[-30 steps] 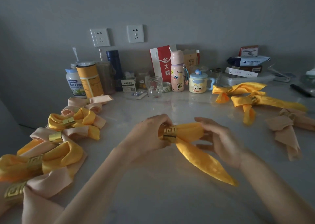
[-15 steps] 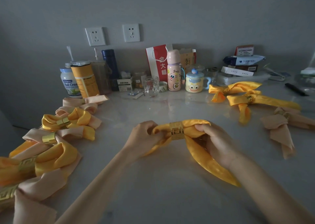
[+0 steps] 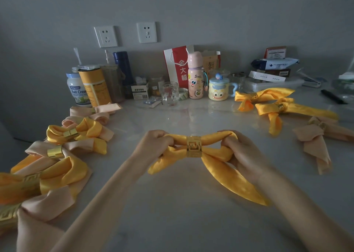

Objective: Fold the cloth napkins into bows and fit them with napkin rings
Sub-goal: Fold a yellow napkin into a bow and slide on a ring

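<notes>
A yellow satin napkin (image 3: pixel 216 152) lies in the middle of the table with a gold fretwork napkin ring (image 3: pixel 194 146) around its centre. My left hand (image 3: pixel 153 146) grips the left loop of the bow. My right hand (image 3: pixel 243 150) grips the right loop. Two pointed tails hang toward me, the longer one (image 3: pixel 235 182) running down to the right.
Several ringed yellow and peach bows (image 3: pixel 57 156) are piled along the left edge. More ringed napkins (image 3: pixel 275 106) lie at the right. Jars, a glass (image 3: pixel 169 95), a pink bottle (image 3: pixel 195 77), a mug (image 3: pixel 218 90) and boxes line the back wall on the marble table (image 3: pixel 182 223).
The ring has moved from the napkin's left end to its centre. Both hands now grip loops spread out on either side of the ring, forming a bow shape.
</notes>
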Tool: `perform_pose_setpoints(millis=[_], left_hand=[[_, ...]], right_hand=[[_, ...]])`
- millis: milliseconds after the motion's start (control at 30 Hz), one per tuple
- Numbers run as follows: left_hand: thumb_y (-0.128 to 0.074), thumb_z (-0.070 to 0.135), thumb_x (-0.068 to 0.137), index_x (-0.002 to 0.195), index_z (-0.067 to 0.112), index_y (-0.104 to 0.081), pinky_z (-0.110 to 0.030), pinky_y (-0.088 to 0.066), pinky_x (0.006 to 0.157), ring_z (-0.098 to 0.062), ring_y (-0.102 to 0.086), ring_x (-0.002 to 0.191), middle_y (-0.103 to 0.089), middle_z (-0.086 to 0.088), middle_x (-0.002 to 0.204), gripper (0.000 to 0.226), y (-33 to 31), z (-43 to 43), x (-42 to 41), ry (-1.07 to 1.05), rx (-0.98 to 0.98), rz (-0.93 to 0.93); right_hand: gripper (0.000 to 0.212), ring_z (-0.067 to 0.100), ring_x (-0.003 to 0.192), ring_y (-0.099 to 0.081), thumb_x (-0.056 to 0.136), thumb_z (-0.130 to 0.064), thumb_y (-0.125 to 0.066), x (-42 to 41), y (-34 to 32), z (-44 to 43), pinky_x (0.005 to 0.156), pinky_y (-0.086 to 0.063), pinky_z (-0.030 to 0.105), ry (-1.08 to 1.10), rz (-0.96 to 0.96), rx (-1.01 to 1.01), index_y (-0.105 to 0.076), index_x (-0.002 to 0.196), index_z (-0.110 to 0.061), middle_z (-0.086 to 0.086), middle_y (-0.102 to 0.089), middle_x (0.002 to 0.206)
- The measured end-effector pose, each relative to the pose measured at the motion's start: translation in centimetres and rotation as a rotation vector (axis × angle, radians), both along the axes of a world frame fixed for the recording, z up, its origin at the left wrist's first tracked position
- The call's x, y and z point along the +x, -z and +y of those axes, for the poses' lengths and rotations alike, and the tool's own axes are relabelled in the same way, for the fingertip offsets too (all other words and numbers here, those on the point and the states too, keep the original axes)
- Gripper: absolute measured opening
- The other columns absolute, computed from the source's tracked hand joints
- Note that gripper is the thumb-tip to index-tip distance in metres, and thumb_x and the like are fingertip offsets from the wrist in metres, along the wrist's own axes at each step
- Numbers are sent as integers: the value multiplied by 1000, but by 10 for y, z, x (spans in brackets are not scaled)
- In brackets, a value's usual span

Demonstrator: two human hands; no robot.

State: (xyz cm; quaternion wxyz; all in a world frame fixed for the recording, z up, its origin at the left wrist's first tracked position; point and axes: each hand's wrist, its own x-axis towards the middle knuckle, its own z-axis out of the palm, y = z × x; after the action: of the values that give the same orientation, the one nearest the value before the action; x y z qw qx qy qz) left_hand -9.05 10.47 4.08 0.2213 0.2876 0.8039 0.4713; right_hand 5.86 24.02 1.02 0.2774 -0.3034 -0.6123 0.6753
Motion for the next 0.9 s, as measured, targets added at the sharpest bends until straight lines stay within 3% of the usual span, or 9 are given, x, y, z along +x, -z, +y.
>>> perform_pose_setpoints(millis=[167, 300, 400, 467, 567, 667, 733, 800, 900], left_hand=[[-58, 34, 82, 64, 12, -61, -23, -41, 54, -17, -50, 51, -52, 1, 50, 28, 3, 0, 10, -157, 108, -205], [-51, 29, 81, 65, 19, -66, -26, -33, 52, -21, -40, 48, -45, -6, 51, 24, 8, 3, 20, -148, 218, -560], [-48, 29, 87, 90, 14, -64, -31, -43, 64, -24, -48, 62, -55, -11, 69, 22, 12, 4, 21, 22, 409, -855], [-54, 33, 87, 101, 9, -63, -38, -50, 79, -24, -55, 81, -62, -13, 89, 29, 17, 4, 21, 98, 448, -920], [-67, 14, 81, 97, 9, -66, -34, -51, 86, -20, -59, 93, -66, -9, 97, 17, 29, 9, 27, 54, 470, -767], [-76, 8, 72, 78, 10, -65, -27, -48, 71, -17, -57, 75, -63, -6, 77, 13, 46, 13, 24, -60, 307, -423], [-71, 7, 78, 69, 13, -62, -27, -39, 63, -14, -48, 64, -56, -3, 69, 14, 50, 10, 16, -24, 151, -201], [-65, 2, 82, 71, 13, -63, -26, -39, 63, -14, -47, 60, -56, -3, 67, 16, 51, 7, 8, 82, 80, -151], [-60, -2, 85, 78, 11, -65, -20, -41, 59, -10, -50, 59, -59, -4, 70, 16, 49, 7, 9, 235, 44, -110]], right_hand=[[21, 17, 86, -60, 91, -9, -50, -6, 8, -9, 78, -54, 38, 33, -39, 189, -56, 109, -19, 3, -59, 92], [8, 15, 67, -60, 92, -15, -52, -9, 13, -16, 64, -50, 31, -43, 11, -31, -59, 91, -12, 3, -58, 73], [14, 17, 58, -54, 91, -16, -54, -11, 13, -15, 57, -44, 30, 14, 18, -215, -59, 79, -11, 6, -53, 65], [16, 21, 62, -56, 90, -21, -58, -11, 11, -13, 63, -50, 38, 48, -8, -238, -60, 80, -9, 9, -57, 68], [18, 24, 66, -60, 90, -25, -57, -10, 11, -12, 71, -55, 41, 17, -93, -161, -63, 85, -9, 12, -63, 76], [13, 23, 73, -62, 89, -19, -55, -6, 15, -5, 64, -52, 32, -17, -313, 231, -63, 86, -11, 11, -65, 85], [21, 23, 94, -60, 83, -17, -58, -4, 19, 3, 82, -50, 37, 49, -442, 516, -63, 103, -14, 9, -60, 106], [30, 20, 108, -55, 85, -17, -57, -2, 14, 7, 97, -42, 38, 108, -426, 708, -61, 115, -17, 4, -56, 118], [37, 15, 111, -56, 91, -34, -54, -2, 7, 7, 99, -42, 36, -74, -396, 813, -57, 124, -18, -1, -60, 121]])
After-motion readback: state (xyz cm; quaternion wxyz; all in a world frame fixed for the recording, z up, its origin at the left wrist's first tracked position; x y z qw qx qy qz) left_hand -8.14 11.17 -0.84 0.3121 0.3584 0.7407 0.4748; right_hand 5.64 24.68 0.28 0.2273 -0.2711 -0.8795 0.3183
